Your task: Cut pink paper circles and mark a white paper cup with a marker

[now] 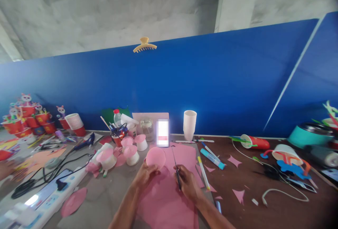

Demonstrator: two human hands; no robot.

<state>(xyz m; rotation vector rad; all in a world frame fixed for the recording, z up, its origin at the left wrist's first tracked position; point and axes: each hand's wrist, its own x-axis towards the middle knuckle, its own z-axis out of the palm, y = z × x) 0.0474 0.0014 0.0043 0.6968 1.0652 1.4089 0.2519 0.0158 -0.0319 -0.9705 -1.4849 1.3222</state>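
My left hand (148, 174) is closed on the lower edge of a round pink paper disc (155, 157), held up over the table. In my right hand (186, 183) is a pair of scissors (174, 157), seen edge-on, with the narrow blades pointing away from me. The blades are apart from the disc, to its right. Beneath both hands lie pink paper sheets (169, 204). Left of my left hand stand several white paper cups (132, 158) topped with pink discs. A loose pink oval piece (74, 202) lies farther left.
A stack of white cups (189, 125) stands at the back. Pens, a blue glue tube (212, 158) and pink scraps (239, 196) lie to the right. A power strip (52, 195) with cables is at left. Another person's blurred hand (6, 168) shows at the far left.
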